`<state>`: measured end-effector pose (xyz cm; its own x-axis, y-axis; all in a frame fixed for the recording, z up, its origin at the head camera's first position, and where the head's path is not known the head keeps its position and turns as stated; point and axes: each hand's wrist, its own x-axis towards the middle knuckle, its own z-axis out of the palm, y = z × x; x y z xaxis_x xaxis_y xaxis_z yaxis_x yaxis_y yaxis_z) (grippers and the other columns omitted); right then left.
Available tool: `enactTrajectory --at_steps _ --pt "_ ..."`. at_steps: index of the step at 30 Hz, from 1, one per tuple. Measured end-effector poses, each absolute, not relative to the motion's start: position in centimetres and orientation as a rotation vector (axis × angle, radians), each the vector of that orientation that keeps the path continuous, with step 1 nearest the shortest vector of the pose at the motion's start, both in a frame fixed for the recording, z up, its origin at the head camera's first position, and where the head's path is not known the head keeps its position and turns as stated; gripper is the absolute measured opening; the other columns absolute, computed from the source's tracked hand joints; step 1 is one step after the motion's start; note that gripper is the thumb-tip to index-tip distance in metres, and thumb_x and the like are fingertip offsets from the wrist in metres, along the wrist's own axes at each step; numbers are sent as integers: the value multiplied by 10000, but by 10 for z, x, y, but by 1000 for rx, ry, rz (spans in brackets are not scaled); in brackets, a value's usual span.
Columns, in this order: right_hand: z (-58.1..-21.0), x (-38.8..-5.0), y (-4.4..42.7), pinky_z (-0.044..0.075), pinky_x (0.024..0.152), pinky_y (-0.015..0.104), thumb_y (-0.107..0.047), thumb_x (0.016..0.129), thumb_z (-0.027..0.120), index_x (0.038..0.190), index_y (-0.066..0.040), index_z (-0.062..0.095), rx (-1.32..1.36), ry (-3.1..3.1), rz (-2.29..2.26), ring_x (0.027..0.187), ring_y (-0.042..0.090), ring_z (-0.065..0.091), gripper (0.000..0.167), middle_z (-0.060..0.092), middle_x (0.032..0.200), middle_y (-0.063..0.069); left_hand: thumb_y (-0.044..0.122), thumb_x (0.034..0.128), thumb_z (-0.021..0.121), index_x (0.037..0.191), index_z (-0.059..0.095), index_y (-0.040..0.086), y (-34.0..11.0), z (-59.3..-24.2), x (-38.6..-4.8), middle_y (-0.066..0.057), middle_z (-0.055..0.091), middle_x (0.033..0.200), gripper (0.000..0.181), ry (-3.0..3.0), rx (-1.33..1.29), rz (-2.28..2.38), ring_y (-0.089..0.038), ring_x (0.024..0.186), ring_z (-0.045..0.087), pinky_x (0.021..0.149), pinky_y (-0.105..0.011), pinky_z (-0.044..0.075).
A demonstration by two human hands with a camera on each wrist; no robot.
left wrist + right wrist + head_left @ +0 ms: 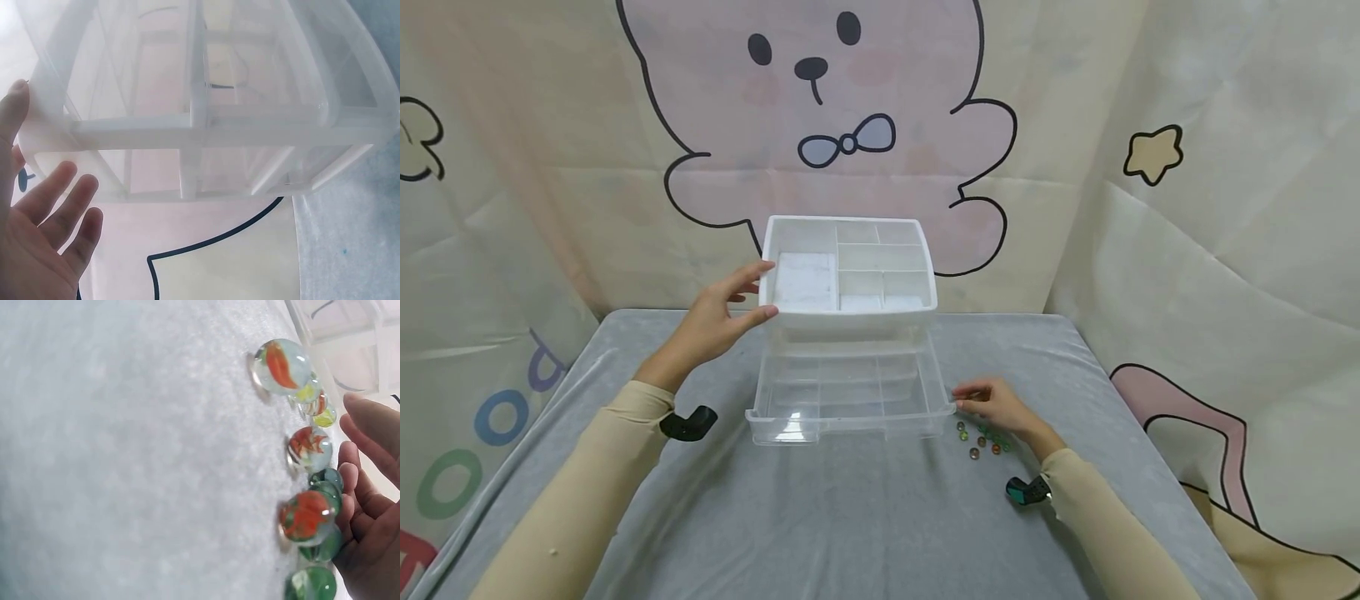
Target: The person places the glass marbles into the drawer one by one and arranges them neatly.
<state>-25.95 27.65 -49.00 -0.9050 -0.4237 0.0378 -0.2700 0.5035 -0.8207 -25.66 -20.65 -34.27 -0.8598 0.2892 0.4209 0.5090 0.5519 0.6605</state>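
Observation:
A white storage box [850, 312] with a compartmented top tray stands toward the back of the table. Its clear drawer [850, 427] sticks out at the front below. My left hand [718, 312] rests on the tray's left side, with thumb and index finger touching it near the rim; in the left wrist view the other fingers extend loosely beside the wall. At the drawer's front right corner is my right hand [996, 404], fingers relaxed; whether they touch the corner is unclear. Several glass marbles [309, 515] with orange, yellow and green colouring lie beside and below that hand.
Grey cloth [865, 517] covers the table. Behind it hangs a fabric backdrop [1052, 208] with a printed bear, and more printed cloth stands along both sides. Black wrist-worn devices [688, 423] show at both cuffs.

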Motion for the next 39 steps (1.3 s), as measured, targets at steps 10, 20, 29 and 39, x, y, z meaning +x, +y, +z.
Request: enactTrajectory --at_steps 10,20,29,39 --pt "-487 -258 271 442 583 207 -46 906 722 1117 75 727 -671 2566 -1272 620 31 485 243 687 911 198 223 959 699 1549 416 197 -208 -343 -255 -164 477 1542 655 -2545 -635 -1198 -396 1271 554 1053 -600 407" --pt "-491 -260 272 416 560 220 -32 919 700 1121 81 723 -703 2564 -1249 567 35 424 233 635 751 198 219 962 696 1548 419 191 -210 -342 -253 -154 459 1560 649 -2538 -646 -1195 -393 1261 560 1047 -584 411" --pt "-489 -261 271 426 570 217 -54 921 705 1112 53 742 -688 2563 -1232 563 36 436 222 622 707 162 207 959 699 1544 425 182 -210 -342 -253 -147 448 1571 647 -2517 -656 -1197 -395 1245 572 1037 -581 420" --pt "-491 -261 272 420 557 220 -89 935 698 1105 26 754 -706 2584 -1225 550 36 428 213 634 697 148 204 956 701 1547 415 168 -209 -342 -253 -160 461 1556 657 -2526 -661 -1187 -394 1238 584 1028 -584 432"
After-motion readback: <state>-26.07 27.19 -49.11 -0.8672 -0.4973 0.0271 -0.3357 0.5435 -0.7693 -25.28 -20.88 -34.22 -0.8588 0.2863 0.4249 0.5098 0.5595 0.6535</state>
